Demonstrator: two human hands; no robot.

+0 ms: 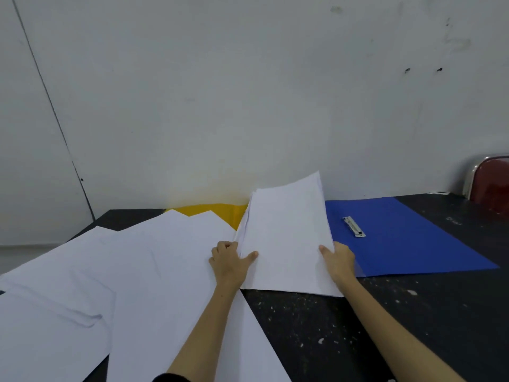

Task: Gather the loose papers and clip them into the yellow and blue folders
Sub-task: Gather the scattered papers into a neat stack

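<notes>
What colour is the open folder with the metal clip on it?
Blue: the folder with the clip shows clearly in the head view.

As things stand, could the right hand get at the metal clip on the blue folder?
Probably yes, once freed: the right hand grips the paper stack by its right edge, next to the open blue folder. The metal clip lies uncovered just beyond that hand, nothing between them.

Yellow folder (220,209) mostly buried under loose papers (137,271) — chair (490,177) edge-cropped.
</notes>
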